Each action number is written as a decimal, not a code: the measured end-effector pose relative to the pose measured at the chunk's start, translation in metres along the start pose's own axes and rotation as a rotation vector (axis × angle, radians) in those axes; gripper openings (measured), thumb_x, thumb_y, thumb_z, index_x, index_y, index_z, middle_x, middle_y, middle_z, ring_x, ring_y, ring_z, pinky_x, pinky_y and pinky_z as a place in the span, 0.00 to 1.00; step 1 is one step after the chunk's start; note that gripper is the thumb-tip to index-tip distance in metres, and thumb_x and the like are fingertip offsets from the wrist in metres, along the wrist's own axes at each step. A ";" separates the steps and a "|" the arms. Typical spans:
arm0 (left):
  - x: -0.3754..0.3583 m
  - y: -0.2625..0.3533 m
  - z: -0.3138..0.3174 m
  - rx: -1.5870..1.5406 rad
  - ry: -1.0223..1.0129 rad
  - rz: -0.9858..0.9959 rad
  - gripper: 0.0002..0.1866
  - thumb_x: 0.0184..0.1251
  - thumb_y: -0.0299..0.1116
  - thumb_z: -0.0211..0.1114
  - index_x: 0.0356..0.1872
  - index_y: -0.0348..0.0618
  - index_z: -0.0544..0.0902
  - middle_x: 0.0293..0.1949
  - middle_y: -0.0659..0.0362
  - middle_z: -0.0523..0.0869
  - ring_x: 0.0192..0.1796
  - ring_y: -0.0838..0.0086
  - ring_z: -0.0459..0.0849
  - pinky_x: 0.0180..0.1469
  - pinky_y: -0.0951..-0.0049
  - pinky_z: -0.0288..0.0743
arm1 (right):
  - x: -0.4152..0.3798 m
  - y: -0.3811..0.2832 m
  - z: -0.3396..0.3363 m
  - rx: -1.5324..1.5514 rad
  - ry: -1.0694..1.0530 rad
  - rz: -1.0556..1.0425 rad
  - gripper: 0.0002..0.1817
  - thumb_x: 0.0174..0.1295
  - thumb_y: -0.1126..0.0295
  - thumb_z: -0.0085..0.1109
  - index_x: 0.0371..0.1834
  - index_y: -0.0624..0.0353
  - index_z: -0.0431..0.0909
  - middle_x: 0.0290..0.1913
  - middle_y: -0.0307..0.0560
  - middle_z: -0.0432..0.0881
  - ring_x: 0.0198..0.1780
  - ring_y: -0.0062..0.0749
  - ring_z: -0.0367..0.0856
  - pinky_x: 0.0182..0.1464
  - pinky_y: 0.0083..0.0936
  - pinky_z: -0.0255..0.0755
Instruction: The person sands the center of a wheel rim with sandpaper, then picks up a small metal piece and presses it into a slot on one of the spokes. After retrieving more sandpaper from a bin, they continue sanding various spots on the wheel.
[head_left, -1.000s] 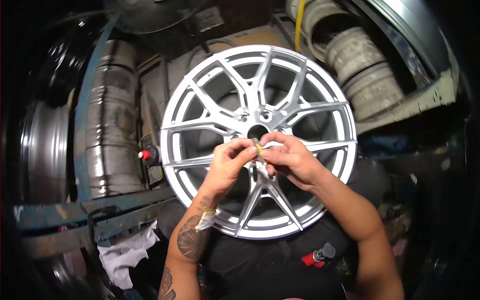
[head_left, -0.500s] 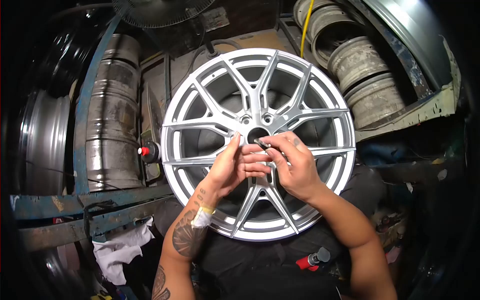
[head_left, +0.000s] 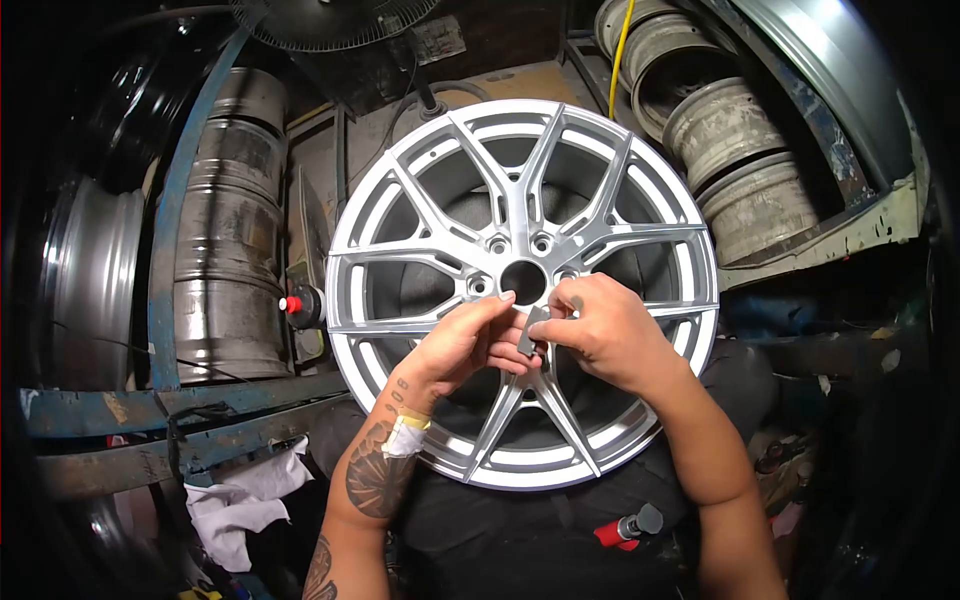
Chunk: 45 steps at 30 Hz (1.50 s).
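Note:
A silver multi-spoke wheel rim (head_left: 517, 190) lies face up before me, with both hands over its lower middle near the round centre hole. My right hand (head_left: 605, 335) pinches a small grey piece of folded sandpaper (head_left: 534, 328) between thumb and fingers. Palm turned inward, my left hand (head_left: 465, 345) is open, thumb raised and fingers loosely bent just behind the sandpaper; its fingertips overlap the grey piece in this view. A strip of yellow and white tape (head_left: 407, 433) is wrapped on the left forearm.
Stacked wheel rims stand in the left rack (head_left: 230, 230) and the right rack (head_left: 735, 130). A bottle with a red cap (head_left: 298, 304) is left of the rim. A red and grey object (head_left: 630, 527) rests on my lap. A white cloth (head_left: 245, 505) hangs lower left; a fan (head_left: 330, 20) stands behind.
The right hand has moved down and slightly right, turning the grey sandpaper so its flat face shows. The left fingers have drawn in beneath it. The rim appears slightly lower right.

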<state>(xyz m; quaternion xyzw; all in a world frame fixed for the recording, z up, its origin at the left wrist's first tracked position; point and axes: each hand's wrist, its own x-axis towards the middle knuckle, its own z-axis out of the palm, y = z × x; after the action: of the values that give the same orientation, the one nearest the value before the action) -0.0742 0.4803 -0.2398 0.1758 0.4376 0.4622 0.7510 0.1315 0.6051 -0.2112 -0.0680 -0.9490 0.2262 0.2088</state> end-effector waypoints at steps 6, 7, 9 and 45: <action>0.001 0.000 0.000 -0.012 0.116 0.093 0.15 0.81 0.39 0.62 0.54 0.37 0.83 0.41 0.58 0.91 0.41 0.77 0.90 0.49 0.74 0.86 | -0.007 0.011 -0.010 0.008 -0.067 0.036 0.22 0.46 0.80 0.69 0.46 0.45 0.88 0.37 0.38 0.84 0.39 0.38 0.84 0.46 0.34 0.78; 0.001 -0.001 0.000 -0.020 0.122 0.120 0.14 0.81 0.38 0.63 0.54 0.37 0.83 0.42 0.59 0.91 0.42 0.77 0.90 0.50 0.73 0.86 | -0.008 0.012 -0.011 -0.001 -0.086 0.038 0.24 0.46 0.80 0.69 0.48 0.44 0.88 0.38 0.39 0.85 0.41 0.39 0.85 0.46 0.34 0.79; -0.001 -0.003 0.001 -0.073 0.109 0.149 0.16 0.77 0.32 0.68 0.59 0.36 0.80 0.44 0.58 0.91 0.44 0.78 0.89 0.50 0.73 0.85 | -0.011 0.012 -0.010 0.013 -0.063 0.035 0.22 0.48 0.80 0.69 0.48 0.44 0.88 0.40 0.39 0.86 0.42 0.39 0.86 0.46 0.34 0.79; -0.008 -0.005 0.023 -0.125 0.208 0.525 0.16 0.71 0.21 0.69 0.54 0.44 0.75 0.45 0.61 0.84 0.45 0.81 0.85 0.48 0.79 0.82 | 0.002 -0.012 0.014 0.755 0.309 0.405 0.15 0.67 0.78 0.64 0.57 0.63 0.86 0.46 0.49 0.87 0.42 0.25 0.84 0.46 0.22 0.77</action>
<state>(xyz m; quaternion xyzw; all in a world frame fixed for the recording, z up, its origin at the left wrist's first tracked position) -0.0536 0.4738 -0.2262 0.1881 0.4224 0.6824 0.5661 0.1232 0.5898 -0.2163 -0.2043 -0.7253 0.5799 0.3095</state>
